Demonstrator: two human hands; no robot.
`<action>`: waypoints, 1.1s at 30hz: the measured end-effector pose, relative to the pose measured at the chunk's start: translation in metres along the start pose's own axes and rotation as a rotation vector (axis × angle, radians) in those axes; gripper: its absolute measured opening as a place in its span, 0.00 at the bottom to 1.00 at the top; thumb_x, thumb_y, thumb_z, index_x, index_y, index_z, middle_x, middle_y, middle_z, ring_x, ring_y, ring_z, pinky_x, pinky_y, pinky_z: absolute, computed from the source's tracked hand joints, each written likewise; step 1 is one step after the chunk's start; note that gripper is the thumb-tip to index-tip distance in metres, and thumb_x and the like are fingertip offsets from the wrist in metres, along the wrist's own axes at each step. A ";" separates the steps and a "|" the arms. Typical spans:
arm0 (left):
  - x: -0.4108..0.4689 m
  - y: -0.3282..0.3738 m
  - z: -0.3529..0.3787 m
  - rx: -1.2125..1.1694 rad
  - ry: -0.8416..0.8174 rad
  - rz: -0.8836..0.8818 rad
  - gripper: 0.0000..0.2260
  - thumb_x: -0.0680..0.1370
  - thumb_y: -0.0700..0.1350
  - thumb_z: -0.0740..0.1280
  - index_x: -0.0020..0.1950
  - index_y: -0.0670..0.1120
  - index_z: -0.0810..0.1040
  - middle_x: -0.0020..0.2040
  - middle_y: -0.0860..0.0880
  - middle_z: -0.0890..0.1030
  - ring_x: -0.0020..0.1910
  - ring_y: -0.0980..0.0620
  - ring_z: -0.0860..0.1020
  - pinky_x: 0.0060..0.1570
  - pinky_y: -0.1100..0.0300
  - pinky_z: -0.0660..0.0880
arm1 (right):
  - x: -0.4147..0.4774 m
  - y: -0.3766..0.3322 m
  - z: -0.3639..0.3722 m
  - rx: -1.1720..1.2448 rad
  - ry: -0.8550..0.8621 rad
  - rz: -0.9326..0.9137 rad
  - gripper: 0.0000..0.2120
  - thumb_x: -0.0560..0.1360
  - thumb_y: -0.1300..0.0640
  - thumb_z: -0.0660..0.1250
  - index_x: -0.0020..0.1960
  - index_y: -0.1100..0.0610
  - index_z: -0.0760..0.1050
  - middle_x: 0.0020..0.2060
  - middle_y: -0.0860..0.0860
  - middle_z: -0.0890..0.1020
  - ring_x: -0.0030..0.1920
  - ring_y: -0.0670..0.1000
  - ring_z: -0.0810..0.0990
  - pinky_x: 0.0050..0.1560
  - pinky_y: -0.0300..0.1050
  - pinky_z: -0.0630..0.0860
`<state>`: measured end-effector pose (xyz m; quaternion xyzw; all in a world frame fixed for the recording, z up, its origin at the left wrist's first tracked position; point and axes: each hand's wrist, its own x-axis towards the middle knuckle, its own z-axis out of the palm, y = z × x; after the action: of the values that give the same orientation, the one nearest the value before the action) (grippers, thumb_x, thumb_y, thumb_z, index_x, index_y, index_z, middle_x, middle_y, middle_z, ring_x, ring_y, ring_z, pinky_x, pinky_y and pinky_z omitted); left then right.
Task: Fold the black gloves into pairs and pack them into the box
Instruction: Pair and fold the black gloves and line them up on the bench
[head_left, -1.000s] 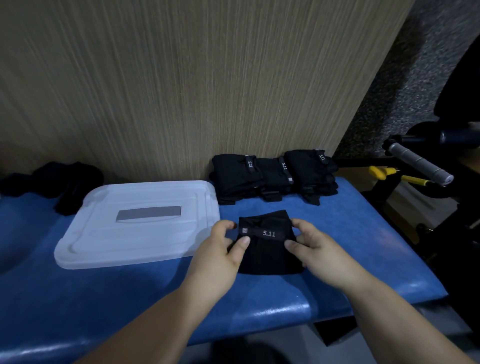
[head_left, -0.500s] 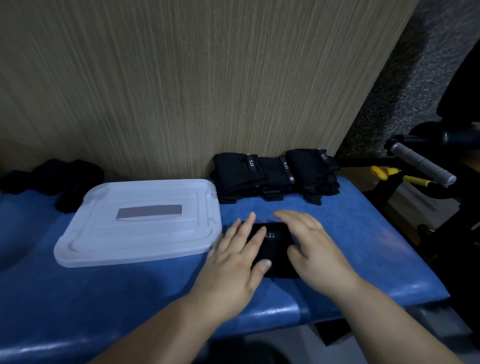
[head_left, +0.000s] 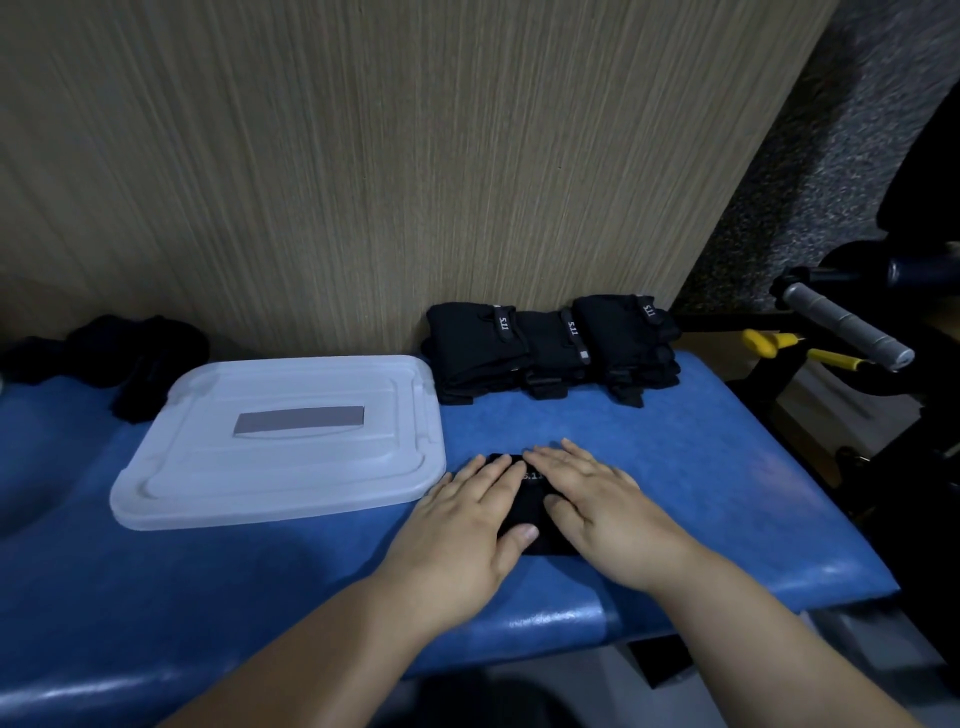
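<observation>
A folded black glove pair (head_left: 531, 506) lies on the blue padded bench, mostly covered by my hands. My left hand (head_left: 462, 535) presses flat on its left side with straight fingers. My right hand (head_left: 602, 512) presses flat on its right side. Only a strip of fabric with a white "5.11" mark shows between them. A white plastic box (head_left: 280, 441) with its lid on sits to the left. Three folded black glove pairs (head_left: 550, 353) stand in a row against the wooden wall behind.
A heap of loose black gloves (head_left: 130, 358) lies at the back left of the blue bench (head_left: 675, 467). Exercise equipment with a grey handle (head_left: 847, 332) and yellow parts (head_left: 763, 343) stands just off the bench's right edge.
My hands went from pinching the glove pair's upper corners to lying flat on top of it, pressing it down. The view has shifted slightly.
</observation>
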<state>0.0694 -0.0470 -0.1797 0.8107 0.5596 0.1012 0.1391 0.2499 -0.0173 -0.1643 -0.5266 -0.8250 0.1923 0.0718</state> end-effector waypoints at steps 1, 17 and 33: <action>0.000 -0.001 0.001 -0.006 0.002 0.005 0.28 0.82 0.59 0.49 0.78 0.55 0.43 0.79 0.57 0.44 0.77 0.57 0.41 0.73 0.61 0.38 | 0.000 0.000 0.000 -0.003 -0.004 0.004 0.25 0.82 0.53 0.52 0.78 0.44 0.53 0.76 0.39 0.55 0.76 0.39 0.44 0.75 0.42 0.43; -0.018 -0.005 -0.008 -0.251 0.250 -0.149 0.27 0.79 0.54 0.62 0.76 0.53 0.57 0.71 0.57 0.63 0.70 0.58 0.61 0.68 0.67 0.59 | -0.011 -0.010 -0.019 -0.055 0.047 0.236 0.30 0.76 0.43 0.61 0.76 0.49 0.59 0.69 0.48 0.70 0.68 0.52 0.68 0.65 0.44 0.66; 0.001 0.016 -0.019 -0.842 0.077 -0.585 0.37 0.74 0.54 0.69 0.75 0.57 0.49 0.53 0.45 0.81 0.48 0.48 0.81 0.49 0.53 0.80 | -0.027 -0.026 -0.007 0.363 0.158 0.353 0.23 0.73 0.43 0.68 0.65 0.48 0.70 0.49 0.42 0.79 0.51 0.45 0.79 0.48 0.38 0.75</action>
<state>0.0776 -0.0493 -0.1563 0.4896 0.6785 0.3044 0.4554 0.2422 -0.0496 -0.1458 -0.6543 -0.6640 0.3051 0.1946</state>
